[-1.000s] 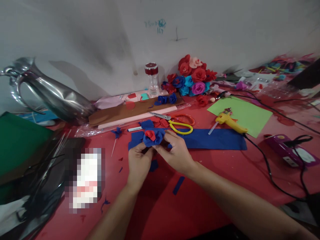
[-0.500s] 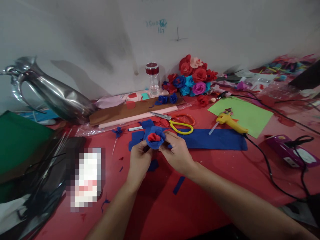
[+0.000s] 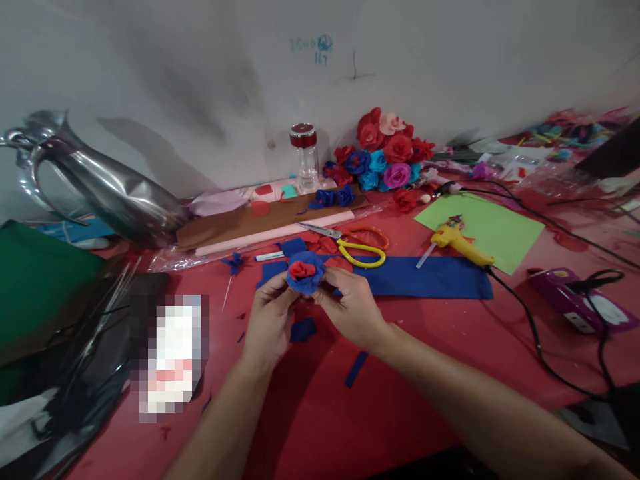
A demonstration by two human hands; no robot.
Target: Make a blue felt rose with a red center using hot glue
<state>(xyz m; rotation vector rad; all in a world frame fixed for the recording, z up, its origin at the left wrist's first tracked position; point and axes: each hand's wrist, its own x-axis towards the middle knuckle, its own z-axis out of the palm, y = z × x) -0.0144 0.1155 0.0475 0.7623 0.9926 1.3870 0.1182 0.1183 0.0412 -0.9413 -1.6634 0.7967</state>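
Over the red counter [image 3: 320,413], between its back and front edges, a paper flower [image 3: 303,271] is pinched by the left hand [image 3: 267,327] and right hand [image 3: 356,305] — red centre ringed in blue petals, any stem hidden — with blue paper [image 3: 430,277] left flat behind.

Through my head camera I see two bare hands, the left hand [image 3: 270,313] and the right hand [image 3: 353,300], both smooth in outline, with rounded knuckles and slender fingers partly hidden from me. The left forearm [image 3: 220,413] and the right forearm [image 3: 450,387] are bare as well, narrow at the wrist and broader farther back. Nail detail is too small for me to make out. At the bottom edge I get a dark shape [image 3: 445,465]; I can't tell if it's clothing.
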